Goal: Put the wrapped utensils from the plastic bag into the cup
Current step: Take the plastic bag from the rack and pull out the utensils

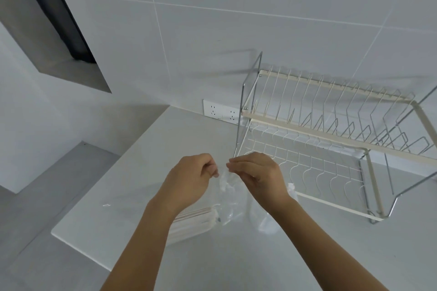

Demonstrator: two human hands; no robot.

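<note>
A clear plastic bag (225,198) hangs between my hands above the white counter. My left hand (189,179) pinches its top edge on the left and my right hand (255,175) pinches it on the right, fingertips close together. The bag's lower part holds a bundle of paper-wrapped utensils (191,220) that rests on the counter under my left wrist. A clear cup (262,217) stands just right of the bag, partly hidden behind my right forearm.
A two-tier wire dish rack (331,139) stands at the right against the tiled wall. Two wall sockets (221,111) sit left of it. The counter (142,172) ends at the left with a drop to a lower ledge.
</note>
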